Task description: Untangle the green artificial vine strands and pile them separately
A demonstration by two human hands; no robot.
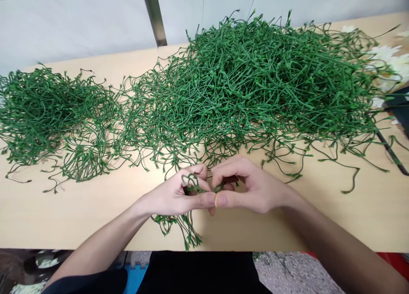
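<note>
My left hand (174,196) is closed around several thin green artificial stems. One looped stem (191,181) shows above its fingers, and a bunch of stem ends (188,234) hangs out below the palm. My right hand (251,185) is closed in a pinch, its thumb tip touching the left thumb tip. A bit of green stem (219,187) shows between its fingers; the rest is hidden by them. Just beyond both hands spreads a large tangled pile of green stems (271,81), its loose front strands close to my fingers.
A smaller heap of stems (41,110) lies at the left of the wooden table (255,230). White artificial flowers (388,57) and a dark container (399,108) are at the right edge. Behind the table stands a pale wall with a metal post (155,17).
</note>
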